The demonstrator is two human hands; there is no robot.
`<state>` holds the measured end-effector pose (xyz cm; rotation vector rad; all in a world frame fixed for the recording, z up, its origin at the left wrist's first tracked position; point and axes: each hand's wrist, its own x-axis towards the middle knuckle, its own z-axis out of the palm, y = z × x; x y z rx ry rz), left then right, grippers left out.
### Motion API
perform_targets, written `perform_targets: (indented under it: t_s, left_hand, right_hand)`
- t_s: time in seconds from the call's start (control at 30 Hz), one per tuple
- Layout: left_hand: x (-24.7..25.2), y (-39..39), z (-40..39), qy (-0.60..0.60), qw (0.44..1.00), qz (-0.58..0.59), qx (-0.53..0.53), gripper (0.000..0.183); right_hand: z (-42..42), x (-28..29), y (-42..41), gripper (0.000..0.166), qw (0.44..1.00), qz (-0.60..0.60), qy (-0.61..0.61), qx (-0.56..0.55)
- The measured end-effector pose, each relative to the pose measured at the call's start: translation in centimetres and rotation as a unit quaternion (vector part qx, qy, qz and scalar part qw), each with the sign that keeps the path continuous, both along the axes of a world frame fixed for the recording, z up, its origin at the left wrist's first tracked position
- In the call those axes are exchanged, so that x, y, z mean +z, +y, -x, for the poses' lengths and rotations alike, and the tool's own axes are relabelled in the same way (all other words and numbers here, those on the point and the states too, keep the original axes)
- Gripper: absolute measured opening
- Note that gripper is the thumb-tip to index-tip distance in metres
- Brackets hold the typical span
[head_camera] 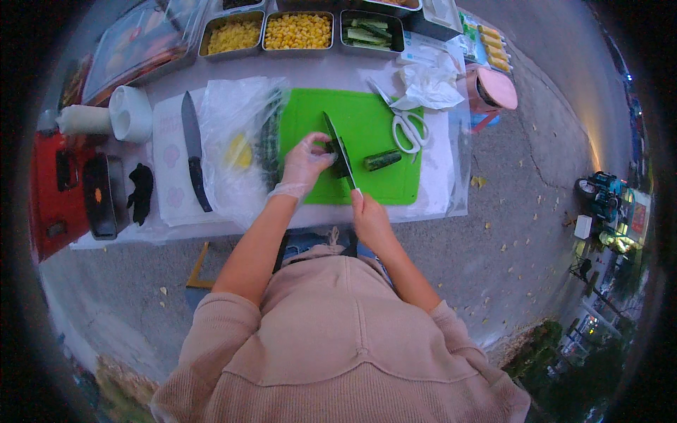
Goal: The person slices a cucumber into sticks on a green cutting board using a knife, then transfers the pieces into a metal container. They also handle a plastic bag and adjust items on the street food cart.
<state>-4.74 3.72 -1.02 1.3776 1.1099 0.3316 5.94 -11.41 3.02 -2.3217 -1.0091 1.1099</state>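
Observation:
My left hand [307,161], in a clear plastic glove, steadies a dark roll [340,168], apparently seaweed-wrapped, on the green cutting board [307,113]. My fingers hide part of that roll. The handle of a kitchen knife [337,136] is in my bare right hand [370,217], its blade lying across the roll close to my left fingertips. Right of the blade, another dark green roll piece [382,159] rests on the board. White-handled scissors [406,124] lie over the board's right side. Along its left edge runs a dark ribbed strip [271,140], partly under plastic film.
A second knife [193,153] lies left of the plastic sheet [227,111]. Metal containers hold corn [299,30], yellow bits [235,38] and cucumber sticks [367,34]. Crumpled paper [429,84], a pink jug [494,90], a white roll [128,113] and a black glove [140,193] surround the board.

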Motion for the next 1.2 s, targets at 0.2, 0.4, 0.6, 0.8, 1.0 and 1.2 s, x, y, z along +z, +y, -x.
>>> perform_targets:
  t_s: [0.2, 0.4, 0.6, 0.8, 1.0, 1.2]
  left_hand:
    - [0.6, 0.0, -0.4, 0.029, 0.999, -0.041, 0.013, 0.037]
    - [-0.3, -0.8, 1.4, 0.085, 0.993, -0.035, 0.072, 0.038]
    - [0.1, -1.7, 1.3, 0.06, 0.994, -0.003, 0.095, 0.038]
    - [0.3, -1.4, 0.8, 0.072, 0.994, -0.004, 0.086, 0.043]
    - [0.2, -1.5, 0.9, 0.075, 0.993, -0.005, 0.087, 0.041]
    - [1.0, -1.6, 0.8, 0.044, 0.994, 0.019, 0.097, 0.037]
  right_hand:
    - [-1.1, -3.3, -0.8, 0.049, 0.992, -0.037, 0.11, -0.05]
    - [-1.3, -1.6, -1.4, 0.052, 0.965, -0.052, 0.215, -0.138]
    - [-0.5, -0.7, -2.3, 0.05, 0.99, -0.032, 0.123, -0.066]
    - [0.0, -0.1, -2.5, 0.047, 0.997, -0.019, 0.076, -0.02]
    - [0.4, 0.3, -2.4, 0.047, 0.997, -0.031, 0.068, -0.008]
    - [0.5, 0.0, -2.3, 0.048, 0.998, -0.028, 0.061, 0.005]
